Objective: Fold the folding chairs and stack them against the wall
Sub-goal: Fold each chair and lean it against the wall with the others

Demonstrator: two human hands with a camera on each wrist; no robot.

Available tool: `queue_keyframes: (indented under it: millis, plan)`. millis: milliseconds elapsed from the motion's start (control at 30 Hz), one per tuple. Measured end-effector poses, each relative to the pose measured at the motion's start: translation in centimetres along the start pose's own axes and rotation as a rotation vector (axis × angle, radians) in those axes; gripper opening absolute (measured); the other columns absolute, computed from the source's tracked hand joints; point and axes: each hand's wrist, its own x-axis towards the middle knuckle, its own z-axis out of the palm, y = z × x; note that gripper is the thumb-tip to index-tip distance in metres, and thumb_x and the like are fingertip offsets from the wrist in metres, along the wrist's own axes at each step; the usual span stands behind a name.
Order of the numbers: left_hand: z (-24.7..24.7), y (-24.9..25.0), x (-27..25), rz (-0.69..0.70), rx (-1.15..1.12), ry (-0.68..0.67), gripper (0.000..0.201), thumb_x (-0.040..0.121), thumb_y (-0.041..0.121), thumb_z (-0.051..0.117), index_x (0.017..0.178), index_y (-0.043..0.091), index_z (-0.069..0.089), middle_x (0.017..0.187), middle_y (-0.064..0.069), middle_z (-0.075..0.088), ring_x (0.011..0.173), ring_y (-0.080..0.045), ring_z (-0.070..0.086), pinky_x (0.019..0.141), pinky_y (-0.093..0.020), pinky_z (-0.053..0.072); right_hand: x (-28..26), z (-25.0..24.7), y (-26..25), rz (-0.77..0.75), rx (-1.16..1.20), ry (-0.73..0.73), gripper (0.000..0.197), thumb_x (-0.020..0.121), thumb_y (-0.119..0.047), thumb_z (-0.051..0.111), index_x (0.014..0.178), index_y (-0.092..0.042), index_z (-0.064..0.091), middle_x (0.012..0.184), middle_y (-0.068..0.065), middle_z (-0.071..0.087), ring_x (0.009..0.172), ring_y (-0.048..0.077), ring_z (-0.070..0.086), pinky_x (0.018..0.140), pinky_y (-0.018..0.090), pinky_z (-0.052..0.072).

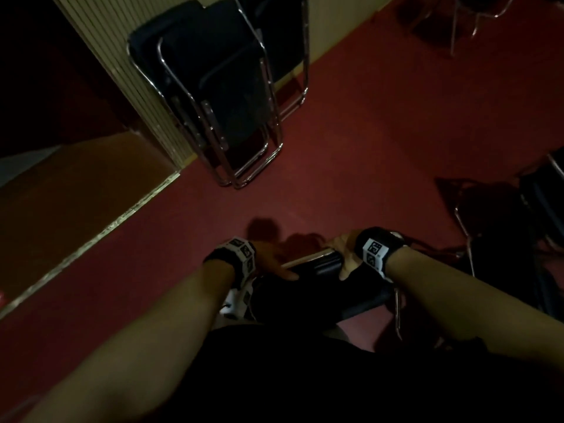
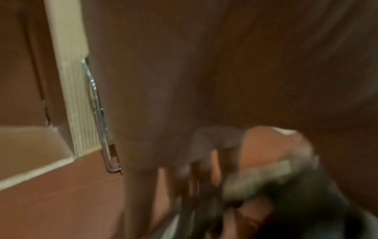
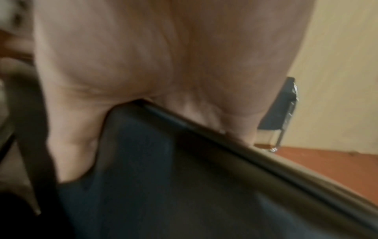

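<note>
A dark folding chair [image 1: 314, 267] stands right in front of me on the red floor, its padded back [image 3: 163, 177] and chrome top tube [image 3: 266, 161] close up in the right wrist view. My right hand [image 1: 345, 254] grips the chair's top edge, thumb on the near face and fingers over the far side. My left hand [image 1: 271, 261] lies on the top edge at the left; its fingers [image 2: 139, 177] point down, straight and blurred. Several folded chairs [image 1: 213, 96] lean against the ribbed cream wall [image 1: 100, 56] ahead, a chrome leg [image 2: 98, 113] of them showing in the left wrist view.
A brown raised step with a pale edge [image 1: 76, 193] runs along the left. An unfolded dark chair [image 1: 518, 224] stands close on my right, and more chair legs [image 1: 476, 19] show at the far right. Red floor [image 1: 366, 148] lies between me and the stack.
</note>
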Motion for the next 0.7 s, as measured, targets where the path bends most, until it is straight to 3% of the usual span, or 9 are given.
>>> queue_keyframes:
  millis: [67,133,200,267,367,467,533,633,700]
  plan:
    - [-2.1,-2.0,1.0,0.022,0.057,-0.067,0.075,0.068,0.058,0.085,0.132,0.024,0.063,0.13,0.009,0.065,0.119,-0.015,0.061,0.097,-0.027,0.05,1.6,-2.1,0.8,0.045,0.012,0.012,0.086,0.07,-0.052,0.083,0.144,-0.031,0.045,0.14,-0.003,0.055,0.123,0.024,0.056,0.097,0.037,0.049]
    - [-3.6,-3.0,1.9,0.067,0.175,-0.053,0.058,0.077,0.042,0.086,0.127,0.02,0.065,0.122,0.005,0.068,0.108,-0.012,0.064,0.084,-0.02,0.048,2.9,-3.0,1.1,0.055,0.022,0.004,0.071,0.066,-0.054,0.083,0.128,-0.035,0.057,0.123,-0.007,0.064,0.109,0.02,0.062,0.082,0.032,0.051]
    - [-6.3,-4.6,2.0,0.1,0.313,-0.014,0.053,0.078,0.038,0.085,0.123,0.016,0.066,0.123,-0.002,0.069,0.109,-0.018,0.065,0.081,-0.022,0.046,4.4,-4.7,0.0,0.063,0.034,-0.013,0.052,0.064,-0.051,0.083,0.112,-0.039,0.065,0.106,-0.012,0.067,0.099,0.016,0.066,0.074,0.028,0.049]
    - [-10.0,-6.2,1.7,0.127,0.356,0.038,0.053,0.077,0.037,0.086,0.121,0.014,0.067,0.123,-0.005,0.069,0.111,-0.023,0.065,0.083,-0.022,0.046,5.5,-7.8,-1.6,0.074,0.028,-0.004,0.044,0.061,-0.05,0.083,0.1,-0.039,0.065,0.095,-0.015,0.068,0.09,0.014,0.066,0.074,0.028,0.051]
    - [-16.1,-6.9,2.1,0.2,0.386,0.076,0.051,0.073,0.029,0.089,0.116,0.013,0.068,0.116,-0.005,0.072,0.097,-0.018,0.067,0.079,-0.02,0.044,6.0,-12.7,-2.7,0.088,-0.022,0.01,0.053,0.061,-0.049,0.081,0.108,-0.031,0.068,0.098,-0.007,0.073,0.09,0.017,0.07,0.08,0.031,0.057]
    - [-19.0,-7.0,2.7,0.223,0.476,0.034,0.048,0.07,0.019,0.091,0.111,0.009,0.068,0.112,-0.009,0.073,0.088,-0.012,0.061,0.075,-0.021,0.043,6.8,-14.0,-3.7,0.116,-0.097,0.059,0.057,0.066,-0.049,0.078,0.117,-0.028,0.064,0.108,-0.001,0.072,0.099,0.024,0.069,0.075,0.028,0.051]
    - [-21.3,-7.0,3.0,0.2,0.548,0.047,0.046,0.067,0.026,0.092,0.106,0.015,0.069,0.11,-0.006,0.073,0.089,-0.015,0.064,0.074,-0.024,0.048,7.9,-15.0,-4.3,0.154,-0.115,0.1,0.06,0.066,-0.052,0.076,0.118,-0.027,0.062,0.111,0.001,0.07,0.101,0.027,0.068,0.077,0.03,0.053]
    - [-25.9,-6.0,3.1,0.225,0.603,0.167,0.042,0.049,0.052,0.083,0.079,0.035,0.06,0.091,0.008,0.073,0.081,-0.017,0.069,0.076,-0.029,0.058,8.9,-18.3,-3.0,0.194,-0.064,0.176,0.059,0.066,-0.05,0.076,0.118,-0.027,0.059,0.11,0.002,0.069,0.098,0.027,0.068,0.075,0.031,0.052]
    - [-28.5,-5.2,3.6,0.24,0.61,0.23,0.041,0.045,0.053,0.082,0.075,0.037,0.059,0.083,0.011,0.071,0.076,-0.014,0.069,0.074,-0.03,0.059,9.4,-20.7,-1.5,0.2,-0.059,0.197,0.058,0.068,-0.046,0.077,0.119,-0.026,0.058,0.109,0.002,0.069,0.098,0.027,0.067,0.073,0.03,0.049]
